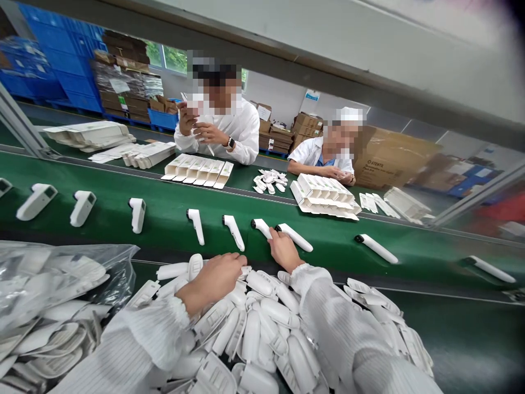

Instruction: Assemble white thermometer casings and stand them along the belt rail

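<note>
Several white thermometer-shaped devices lie spaced along a green conveyor belt (164,219). My right hand (284,250) reaches over the belt's near edge, its fingertips at a white device (261,227); another device (296,237) lies just beyond and to the right. Whether the fingers grip anything is too small to tell. My left hand (217,279) rests palm down at the top of a big pile of white plastic covers (262,328). Its fingers point toward the belt, and their tips are among the covers, with anything under them hidden.
A clear plastic bag (118,273) of white parts lies at the left. Across the belt, two people in white work beside open white boxes (197,169) and a heap of small white pieces (270,180). A metal beam (287,65) crosses overhead.
</note>
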The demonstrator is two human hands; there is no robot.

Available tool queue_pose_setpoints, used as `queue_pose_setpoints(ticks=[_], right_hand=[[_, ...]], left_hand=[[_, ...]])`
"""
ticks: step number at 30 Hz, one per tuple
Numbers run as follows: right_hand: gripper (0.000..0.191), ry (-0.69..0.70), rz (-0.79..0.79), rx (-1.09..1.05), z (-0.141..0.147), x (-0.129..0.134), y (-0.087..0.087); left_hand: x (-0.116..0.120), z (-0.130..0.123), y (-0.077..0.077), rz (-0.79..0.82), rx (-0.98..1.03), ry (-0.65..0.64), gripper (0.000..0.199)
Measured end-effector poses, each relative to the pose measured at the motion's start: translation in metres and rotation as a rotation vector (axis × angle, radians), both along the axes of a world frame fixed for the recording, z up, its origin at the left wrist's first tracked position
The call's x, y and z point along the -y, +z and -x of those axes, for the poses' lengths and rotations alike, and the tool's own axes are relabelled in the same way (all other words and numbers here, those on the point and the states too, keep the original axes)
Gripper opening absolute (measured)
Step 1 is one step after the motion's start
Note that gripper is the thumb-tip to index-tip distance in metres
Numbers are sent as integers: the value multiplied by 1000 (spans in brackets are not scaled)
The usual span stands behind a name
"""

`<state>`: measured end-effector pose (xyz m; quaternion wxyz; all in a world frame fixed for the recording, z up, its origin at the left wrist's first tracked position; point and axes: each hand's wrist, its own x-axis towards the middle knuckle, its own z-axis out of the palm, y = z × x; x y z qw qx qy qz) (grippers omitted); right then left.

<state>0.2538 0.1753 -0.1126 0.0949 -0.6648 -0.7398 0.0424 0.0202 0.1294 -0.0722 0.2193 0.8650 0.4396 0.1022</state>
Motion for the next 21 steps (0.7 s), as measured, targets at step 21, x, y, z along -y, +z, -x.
queue_pose_setpoints(ticks=[21], right_hand=[[56, 397, 543, -1659, 63, 62, 50]], left_hand=[[22, 6, 24, 829, 758, 134, 63]])
